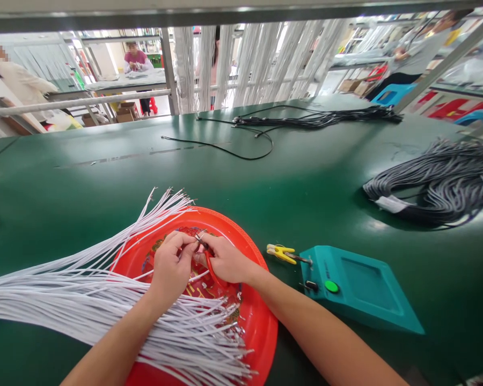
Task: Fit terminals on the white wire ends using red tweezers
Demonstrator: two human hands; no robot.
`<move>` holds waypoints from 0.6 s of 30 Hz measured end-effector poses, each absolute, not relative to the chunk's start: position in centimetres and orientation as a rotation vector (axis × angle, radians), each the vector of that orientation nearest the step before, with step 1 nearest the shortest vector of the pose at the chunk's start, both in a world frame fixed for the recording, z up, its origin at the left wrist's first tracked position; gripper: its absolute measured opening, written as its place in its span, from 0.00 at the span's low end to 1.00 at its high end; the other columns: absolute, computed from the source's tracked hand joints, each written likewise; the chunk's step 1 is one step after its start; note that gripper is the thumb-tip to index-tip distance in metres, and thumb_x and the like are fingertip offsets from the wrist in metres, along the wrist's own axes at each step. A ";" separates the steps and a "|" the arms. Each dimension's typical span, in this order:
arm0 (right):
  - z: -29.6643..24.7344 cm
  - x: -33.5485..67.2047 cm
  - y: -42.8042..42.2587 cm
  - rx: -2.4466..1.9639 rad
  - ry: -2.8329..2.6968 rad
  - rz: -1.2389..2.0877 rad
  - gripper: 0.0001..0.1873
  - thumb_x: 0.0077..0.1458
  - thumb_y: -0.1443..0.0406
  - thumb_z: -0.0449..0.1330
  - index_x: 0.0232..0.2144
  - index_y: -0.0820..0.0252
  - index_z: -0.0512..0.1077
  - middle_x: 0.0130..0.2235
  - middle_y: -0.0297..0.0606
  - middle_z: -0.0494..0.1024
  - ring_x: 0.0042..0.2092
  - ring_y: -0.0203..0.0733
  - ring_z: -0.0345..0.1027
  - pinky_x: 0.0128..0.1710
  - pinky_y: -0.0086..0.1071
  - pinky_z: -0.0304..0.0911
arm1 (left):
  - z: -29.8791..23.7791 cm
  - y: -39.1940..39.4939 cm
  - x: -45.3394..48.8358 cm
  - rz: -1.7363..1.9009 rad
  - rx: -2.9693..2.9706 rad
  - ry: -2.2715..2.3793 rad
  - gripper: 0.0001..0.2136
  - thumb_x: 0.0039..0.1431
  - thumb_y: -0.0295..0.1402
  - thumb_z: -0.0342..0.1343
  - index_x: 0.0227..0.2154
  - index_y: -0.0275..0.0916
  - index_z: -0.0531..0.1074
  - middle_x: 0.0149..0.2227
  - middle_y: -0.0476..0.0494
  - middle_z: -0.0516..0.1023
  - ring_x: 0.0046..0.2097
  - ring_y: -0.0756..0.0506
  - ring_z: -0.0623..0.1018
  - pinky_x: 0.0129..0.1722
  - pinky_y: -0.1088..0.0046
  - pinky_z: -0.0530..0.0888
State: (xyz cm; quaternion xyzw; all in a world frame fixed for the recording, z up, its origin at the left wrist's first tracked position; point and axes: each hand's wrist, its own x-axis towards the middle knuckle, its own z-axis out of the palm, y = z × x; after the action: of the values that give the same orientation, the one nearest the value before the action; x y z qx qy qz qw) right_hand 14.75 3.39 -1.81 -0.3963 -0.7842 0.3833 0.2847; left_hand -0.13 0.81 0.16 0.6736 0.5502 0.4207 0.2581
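My left hand (174,264) pinches a white cable (198,277) near its end, above a red round tray (265,335). In my right hand (228,258) is a pair of scissors (212,268) with red handles, its dark blades meeting the tip at my left fingers. A thick bundle of white cables (116,300) comes in from the left and lies over the tray, its ends toward the right. Another group of white cables (145,228) fans out behind my left hand, with bare wire ends. My hands partly hide the tray's patterned bottom.
Right of the tray lies a teal device (366,284) with a green button and a yellow clip (282,253). Black cables (314,118) and a coiled grey-black bundle (434,185) rest on the green table (306,182). A metal bar crosses overhead. Other people work beyond.
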 end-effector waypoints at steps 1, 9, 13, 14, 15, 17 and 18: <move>-1.9 14.8 3.4 -1.053 -2.090 1.045 0.01 0.52 0.68 0.53 0.28 0.59 0.63 0.26 0.31 0.68 0.26 0.34 0.58 0.26 0.27 0.54 | 0.2 0.8 -0.1 1.138 1.831 1.492 0.08 0.55 0.28 0.49 0.23 0.39 0.69 0.27 0.48 0.72 0.32 0.48 0.71 0.33 0.73 0.67; -2.0 14.6 3.4 -1.036 -2.042 1.125 0.03 0.52 0.67 0.52 0.27 0.59 0.61 0.25 0.29 0.65 0.26 0.33 0.56 0.26 0.27 0.54 | 0.4 0.9 0.0 1.144 1.743 1.459 0.07 0.54 0.29 0.49 0.23 0.39 0.70 0.26 0.48 0.72 0.31 0.49 0.71 0.31 0.74 0.68; -2.1 14.4 3.6 -1.002 -1.957 1.218 0.01 0.48 0.69 0.52 0.26 0.59 0.62 0.25 0.29 0.64 0.26 0.34 0.56 0.26 0.27 0.54 | 0.3 0.9 0.0 1.131 1.702 1.474 0.07 0.54 0.29 0.49 0.24 0.39 0.70 0.26 0.48 0.71 0.31 0.49 0.71 0.32 0.74 0.68; -2.2 14.4 3.8 -1.000 -1.904 1.265 0.02 0.46 0.69 0.53 0.26 0.59 0.62 0.24 0.29 0.64 0.27 0.34 0.57 0.26 0.27 0.54 | 0.3 0.9 -0.1 1.131 1.700 1.477 0.07 0.54 0.29 0.50 0.24 0.38 0.70 0.26 0.48 0.71 0.31 0.49 0.71 0.32 0.74 0.68; -2.3 14.5 4.0 -1.019 -1.823 1.313 0.02 0.45 0.70 0.53 0.25 0.59 0.62 0.24 0.29 0.64 0.26 0.34 0.56 0.25 0.27 0.54 | 0.4 0.9 -0.1 1.128 1.707 1.469 0.06 0.54 0.30 0.50 0.24 0.38 0.70 0.26 0.48 0.71 0.31 0.49 0.71 0.32 0.74 0.68; -2.3 14.6 4.4 -1.099 -1.608 1.374 0.04 0.42 0.70 0.52 0.26 0.59 0.62 0.23 0.28 0.63 0.24 0.33 0.55 0.23 0.26 0.52 | 0.4 0.8 -0.1 1.138 1.721 1.443 0.06 0.54 0.30 0.50 0.24 0.38 0.69 0.27 0.48 0.71 0.31 0.49 0.71 0.33 0.74 0.68; -2.2 14.5 4.6 -1.142 -1.503 1.378 0.04 0.42 0.69 0.52 0.26 0.59 0.61 0.22 0.27 0.62 0.23 0.33 0.54 0.22 0.26 0.51 | 0.5 0.8 -0.1 1.147 1.709 1.437 0.06 0.54 0.30 0.50 0.24 0.38 0.70 0.27 0.48 0.71 0.31 0.49 0.71 0.33 0.74 0.67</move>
State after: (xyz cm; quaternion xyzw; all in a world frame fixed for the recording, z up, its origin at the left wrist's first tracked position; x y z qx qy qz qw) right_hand 14.55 4.57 -2.21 -0.4497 -0.5917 0.5426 0.3915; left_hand -0.09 0.76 0.48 0.6472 0.5443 0.4342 0.3104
